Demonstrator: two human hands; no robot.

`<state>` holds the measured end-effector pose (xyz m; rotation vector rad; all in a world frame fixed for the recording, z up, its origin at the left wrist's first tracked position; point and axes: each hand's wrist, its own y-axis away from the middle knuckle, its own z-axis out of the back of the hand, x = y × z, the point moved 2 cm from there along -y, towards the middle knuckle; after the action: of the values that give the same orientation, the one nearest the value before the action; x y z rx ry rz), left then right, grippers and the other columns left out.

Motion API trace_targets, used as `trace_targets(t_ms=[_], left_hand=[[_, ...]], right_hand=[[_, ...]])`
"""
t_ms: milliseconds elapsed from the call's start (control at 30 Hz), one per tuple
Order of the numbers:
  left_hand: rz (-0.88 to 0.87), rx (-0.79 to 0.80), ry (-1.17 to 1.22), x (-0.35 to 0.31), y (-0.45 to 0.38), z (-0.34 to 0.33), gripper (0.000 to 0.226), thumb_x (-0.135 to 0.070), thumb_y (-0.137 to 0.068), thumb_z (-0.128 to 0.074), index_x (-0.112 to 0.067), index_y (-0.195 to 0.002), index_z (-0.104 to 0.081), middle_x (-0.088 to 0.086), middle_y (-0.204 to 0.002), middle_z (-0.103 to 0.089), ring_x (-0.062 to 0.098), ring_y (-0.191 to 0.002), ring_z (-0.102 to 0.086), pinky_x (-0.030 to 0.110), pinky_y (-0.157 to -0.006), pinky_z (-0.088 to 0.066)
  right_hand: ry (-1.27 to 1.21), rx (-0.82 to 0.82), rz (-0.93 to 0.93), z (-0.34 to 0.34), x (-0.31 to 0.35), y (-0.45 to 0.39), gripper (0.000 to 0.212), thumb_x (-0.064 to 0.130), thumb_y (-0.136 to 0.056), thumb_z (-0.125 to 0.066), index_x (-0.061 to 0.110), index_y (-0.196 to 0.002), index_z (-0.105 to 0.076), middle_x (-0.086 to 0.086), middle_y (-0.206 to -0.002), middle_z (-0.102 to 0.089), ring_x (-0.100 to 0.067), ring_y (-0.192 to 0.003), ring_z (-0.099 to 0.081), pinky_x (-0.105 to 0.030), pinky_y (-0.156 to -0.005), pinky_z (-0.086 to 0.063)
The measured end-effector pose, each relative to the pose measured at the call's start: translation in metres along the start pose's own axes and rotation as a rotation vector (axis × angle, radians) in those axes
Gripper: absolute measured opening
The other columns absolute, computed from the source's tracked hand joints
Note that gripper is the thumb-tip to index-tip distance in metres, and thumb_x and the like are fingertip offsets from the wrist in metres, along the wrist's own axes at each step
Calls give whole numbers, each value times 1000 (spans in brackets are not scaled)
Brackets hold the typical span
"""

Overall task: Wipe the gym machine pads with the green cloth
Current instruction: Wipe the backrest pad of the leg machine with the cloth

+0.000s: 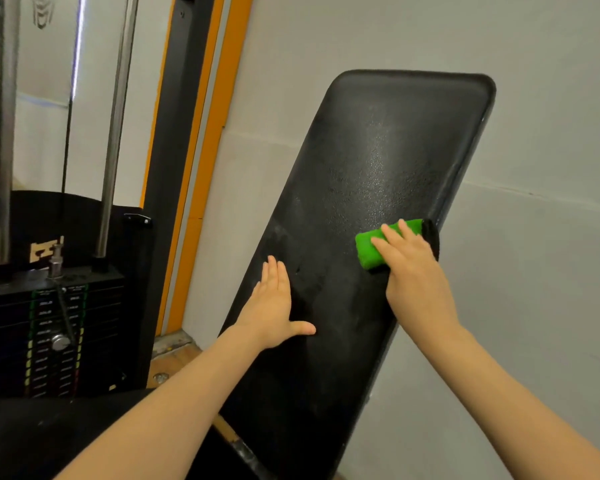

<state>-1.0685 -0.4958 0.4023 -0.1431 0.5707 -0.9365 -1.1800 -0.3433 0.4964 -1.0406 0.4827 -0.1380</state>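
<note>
The back pad (378,188) leans tilted at the centre, its top end far and to the right. The cloth (371,249) lies on the pad near its right edge, under the right hand (413,268). The left hand (274,306) rests flat on the pad's left side. The weight stack (52,334) stands to the left, the wall (551,133) behind.

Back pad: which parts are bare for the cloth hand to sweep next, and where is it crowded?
The back pad is bare above the green cloth up to its top edge, and below both hands. It is crowded mid-pad: the left hand lies flat there, and the right hand presses the cloth near the right edge.
</note>
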Motion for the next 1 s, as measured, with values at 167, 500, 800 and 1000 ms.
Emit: trace_targets(t_ms=[167, 500, 800, 1000], left_hand=[[5, 11, -25, -4, 5, 4, 125, -59, -79, -66, 2, -148, 18, 21, -156, 24, 32, -146, 16, 42, -119, -9], [4, -4, -3, -3, 8, 2, 123, -56, -80, -67, 1, -149, 17, 20, -156, 24, 31, -146, 15, 42, -119, -9], [-53, -22, -58, 11, 6, -1, 123, -68, -78, -60, -4, -151, 17, 14, -158, 24, 27, -147, 15, 40, -119, -5], [-55, -70, -62, 15, 7, -5, 126, -70, -75, -63, -7, -152, 15, 12, -159, 22, 25, -147, 14, 39, -118, -3]], right_hand=[[61, 148, 153, -19, 25, 61, 45, 1, -76, -38, -1, -113, -64, -18, -122, -60, -37, -115, -56, -44, -99, -39], [41, 142, 378, 0, 30, -1, 49, 3, -72, -30, 0, -99, -70, -17, -108, -67, -37, -104, -63, -44, -87, -50], [94, 397, 458, -18, 31, 33, 39, 0, -60, -66, 2, -99, -71, -17, -109, -67, -35, -102, -64, -46, -82, -52], [137, 306, 343, -14, 27, -26, 51, 5, -68, -26, 2, -89, -73, -18, -99, -70, -35, -91, -68, -44, -70, -55]])
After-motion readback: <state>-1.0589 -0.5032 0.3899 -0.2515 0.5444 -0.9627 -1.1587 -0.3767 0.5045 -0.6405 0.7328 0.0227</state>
